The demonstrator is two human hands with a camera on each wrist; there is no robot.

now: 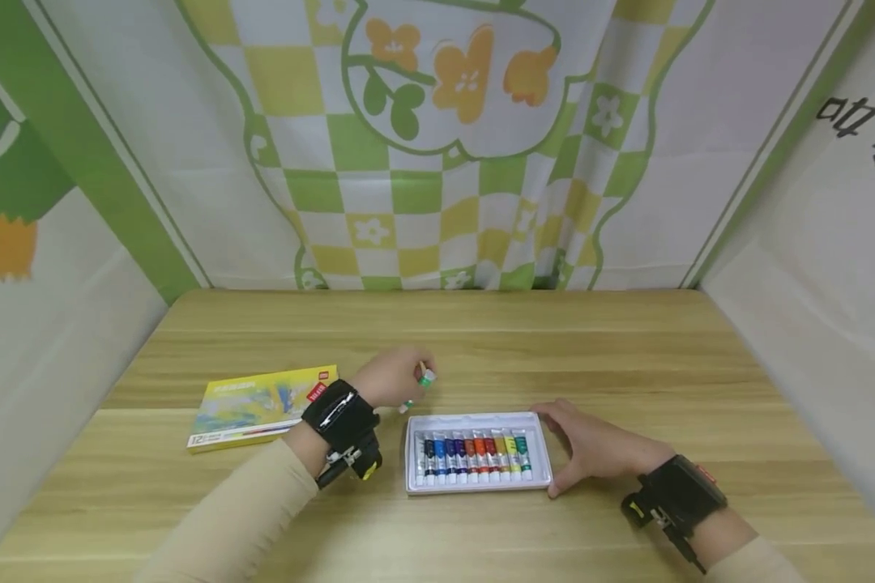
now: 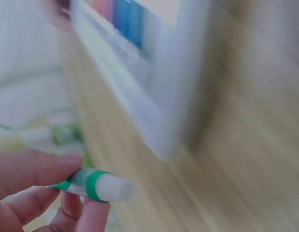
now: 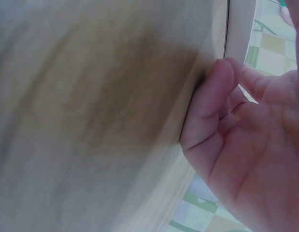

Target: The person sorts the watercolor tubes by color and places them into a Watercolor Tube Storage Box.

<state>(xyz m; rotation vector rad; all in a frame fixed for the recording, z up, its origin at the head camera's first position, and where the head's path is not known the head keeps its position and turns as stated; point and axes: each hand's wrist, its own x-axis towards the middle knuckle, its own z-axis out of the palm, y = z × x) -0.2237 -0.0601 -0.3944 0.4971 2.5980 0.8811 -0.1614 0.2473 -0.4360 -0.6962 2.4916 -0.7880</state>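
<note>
My left hand [image 1: 397, 376] is raised just past the back left corner of a white tray [image 1: 474, 422]. Between thumb and fingers it pinches a small green-banded paint tube [image 2: 95, 185] with a white cap; part of the tube is hidden by the fingers. A row of several coloured paint tubes [image 1: 480, 457] lies side by side in the tray, caps toward me. My right hand [image 1: 601, 445] grips the tray's right end, thumb at the front corner and fingers at the back corner. The right wrist view shows the thumb [image 3: 207, 104] low against the tray's side.
A yellow and blue paint box [image 1: 262, 405] lies flat on the wooden table [image 1: 481, 534] at the left, partly behind my left wrist. A checked curtain [image 1: 437, 202] hangs at the table's back edge, with white fabric walls on both sides.
</note>
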